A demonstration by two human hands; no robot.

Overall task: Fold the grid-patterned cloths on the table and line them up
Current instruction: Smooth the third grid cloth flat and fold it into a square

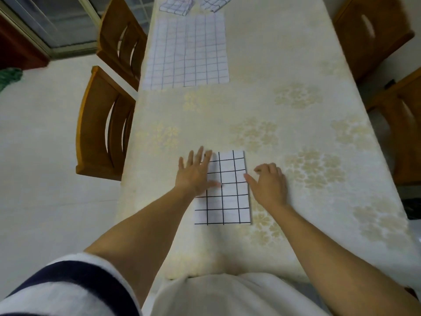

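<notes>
A folded white cloth with a black grid (230, 192) lies on the table in front of me as a narrow upright rectangle. My left hand (196, 173) lies flat with fingers spread on its upper left part. My right hand (268, 184) rests at the cloth's right edge, fingers loosely curled, thumb touching the edge. Farther away a larger unfolded grid cloth (186, 53) lies flat. At the far end lie a folded grid cloth (176, 5) and another grid cloth (216, 3), partly cut off by the frame.
The table wears a cream tablecloth with a pale flower print (296, 124). Two wooden chairs (102, 124) stand along the left side, and more wooden chairs (373, 30) stand on the right. A pale floor (45, 156) lies to the left.
</notes>
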